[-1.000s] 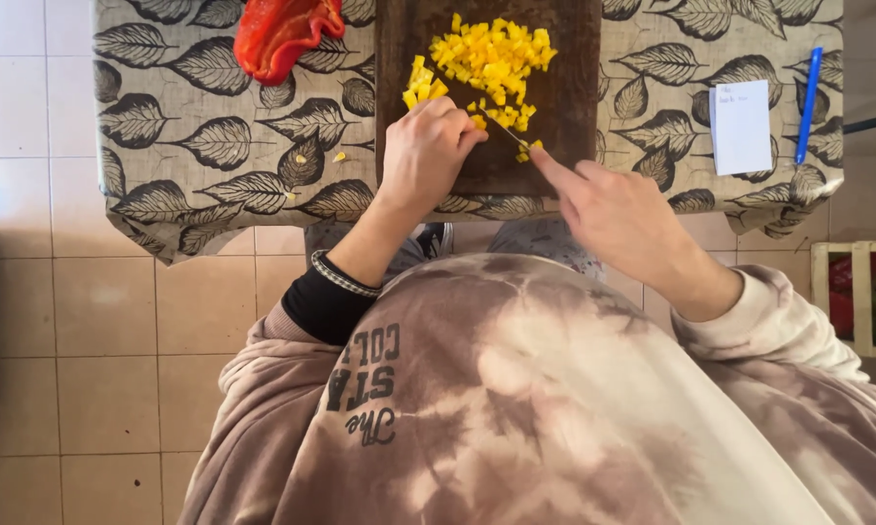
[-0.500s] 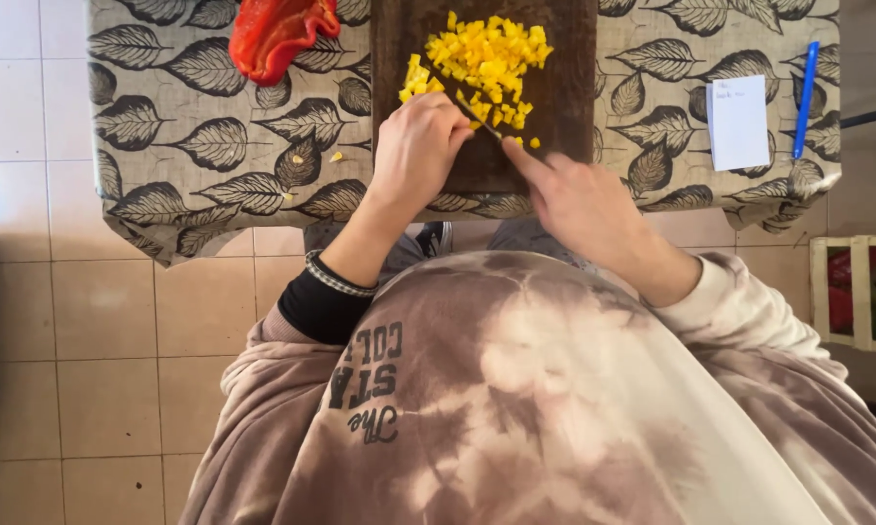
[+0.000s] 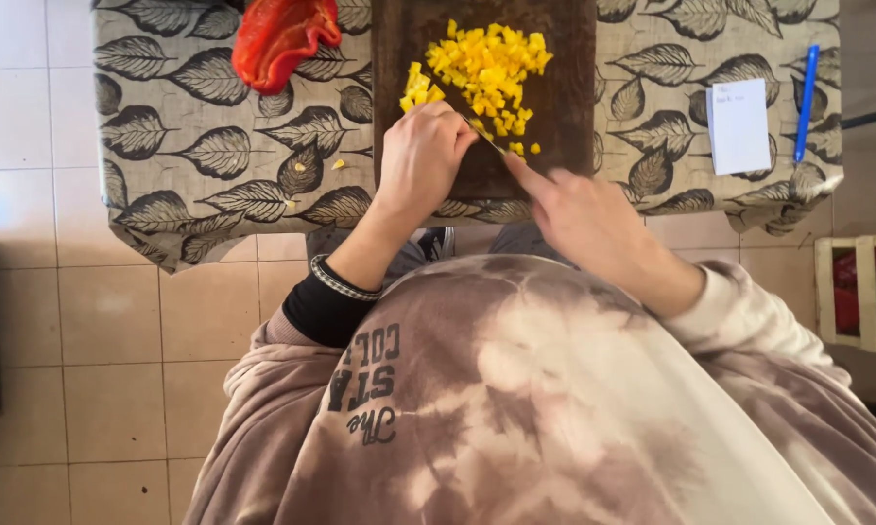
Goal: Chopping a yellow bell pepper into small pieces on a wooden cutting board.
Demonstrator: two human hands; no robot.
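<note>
A dark wooden cutting board (image 3: 564, 117) lies on the table and carries a heap of diced yellow pepper (image 3: 491, 68). My left hand (image 3: 420, 156) rests on the board's near left part, fingers curled over a few yellow strips (image 3: 416, 89). My right hand (image 3: 579, 216) grips a knife (image 3: 486, 134); its thin blade points up-left toward the left hand, into the yellow pieces. The index finger lies along the blade's back.
A leaf-patterned tablecloth (image 3: 214, 156) covers the table. A red pepper (image 3: 282, 34) sits at the far left. Small yellow bits (image 3: 339, 163) lie on the cloth. A white notepad (image 3: 739, 124) and blue pen (image 3: 807, 102) lie right. A crate (image 3: 860, 292) stands on the tiled floor.
My right hand and the knife have shifted slightly left toward the left hand. The left hand stays on the yellow strips.
</note>
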